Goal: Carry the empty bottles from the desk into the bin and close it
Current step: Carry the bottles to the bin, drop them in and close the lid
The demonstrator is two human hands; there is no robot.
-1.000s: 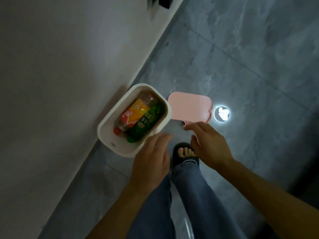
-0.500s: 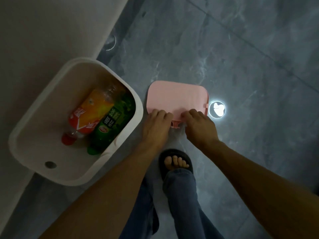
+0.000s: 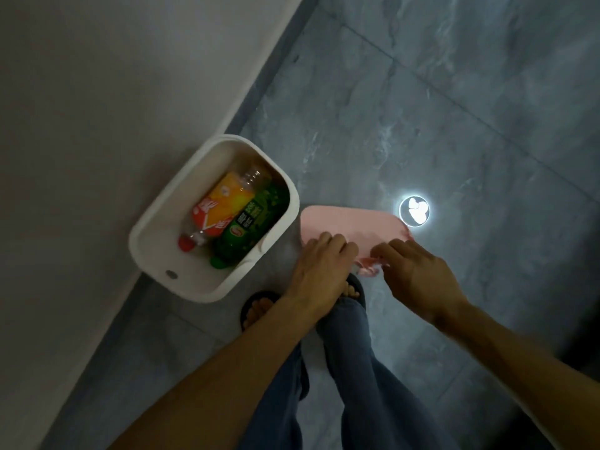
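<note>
A white bin [image 3: 156,228] stands open on the floor against the wall. Inside it lie two empty bottles side by side: one with an orange and red label [image 3: 217,209] and one green [image 3: 250,228]. The pink lid [image 3: 350,225] lies flat on the floor just right of the bin. My left hand [image 3: 321,267] grips the lid's near edge on the left. My right hand [image 3: 418,274] holds the near edge on the right, by a small pink tab [image 3: 367,267].
A pale wall [image 3: 113,108] runs along the left, with the bin against its base. The grey tiled floor [image 3: 422,108] carries a bright round light reflection [image 3: 414,211] right of the lid. My feet in dark sandals [image 3: 256,308] stand just below the bin and lid.
Both hands reached down from above the bin to the lid's near edge and took hold of it. The view has pulled back a little since then.
</note>
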